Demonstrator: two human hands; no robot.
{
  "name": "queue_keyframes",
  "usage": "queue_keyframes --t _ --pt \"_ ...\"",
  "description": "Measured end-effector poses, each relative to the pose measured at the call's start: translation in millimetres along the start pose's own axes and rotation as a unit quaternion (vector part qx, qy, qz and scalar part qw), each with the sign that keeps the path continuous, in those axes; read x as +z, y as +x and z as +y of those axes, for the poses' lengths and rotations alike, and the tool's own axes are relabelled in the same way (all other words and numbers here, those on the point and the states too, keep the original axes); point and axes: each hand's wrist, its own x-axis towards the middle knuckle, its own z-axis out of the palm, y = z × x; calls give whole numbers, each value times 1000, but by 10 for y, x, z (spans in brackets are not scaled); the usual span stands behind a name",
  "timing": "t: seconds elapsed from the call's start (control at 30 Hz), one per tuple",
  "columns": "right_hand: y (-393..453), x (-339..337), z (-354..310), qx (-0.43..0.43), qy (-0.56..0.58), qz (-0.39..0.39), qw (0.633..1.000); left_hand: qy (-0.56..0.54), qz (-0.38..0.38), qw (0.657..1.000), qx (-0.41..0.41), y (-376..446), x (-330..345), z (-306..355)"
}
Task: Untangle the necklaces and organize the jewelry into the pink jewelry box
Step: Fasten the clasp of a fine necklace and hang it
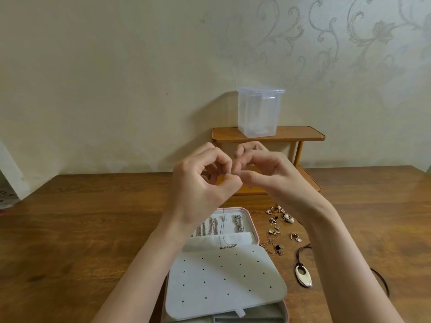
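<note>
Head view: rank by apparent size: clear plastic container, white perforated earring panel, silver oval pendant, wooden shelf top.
1. White perforated earring panel, though nearness to the camera inflates it.
2. Wooden shelf top and clear plastic container look similar in area; not ranked against each other.
3. Silver oval pendant, clearly smallest.

your left hand [200, 183] covers the chain's [222, 229] top end, pink jewelry box [254, 226] cut off below, earring pile [279, 220] too tiny to sort
</note>
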Motion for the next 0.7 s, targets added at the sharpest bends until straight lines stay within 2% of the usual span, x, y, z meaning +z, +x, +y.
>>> queue_keyframes --t 0.13,0.2,0.3,0.37,0.43,0.5,0.57,0.6,0.7 --pt "-8 -46 -97 -35 -92 -4 995 -58 -41 995 -68 7 -28 12" --pt "4 -34 -134 -46 -164 -3 985 -89 -65 983 -149 13 -38 8" --pt "25 15 -142 -68 -251 11 966 -170 -88 940 -283 13 -16 4" --pt "35 55 -134 -82 -256 20 963 -223 -82 915 -327 20 4 12" --pt "37 80 -128 -84 -204 32 975 -243 -71 908 -334 22 30 22" --pt "37 90 -119 -76 -124 50 988 -223 -55 932 -280 10 53 52" --pt "37 96 -83 -59 -43 64 995 -126 -12 983 -129 -12 58 58" --pt "41 100 -63 -50 -13 67 996 -62 7 997 -47 -16 55 49" --pt "53 129 -20 -23 68 52 996 82 43 989 111 -5 6 52"
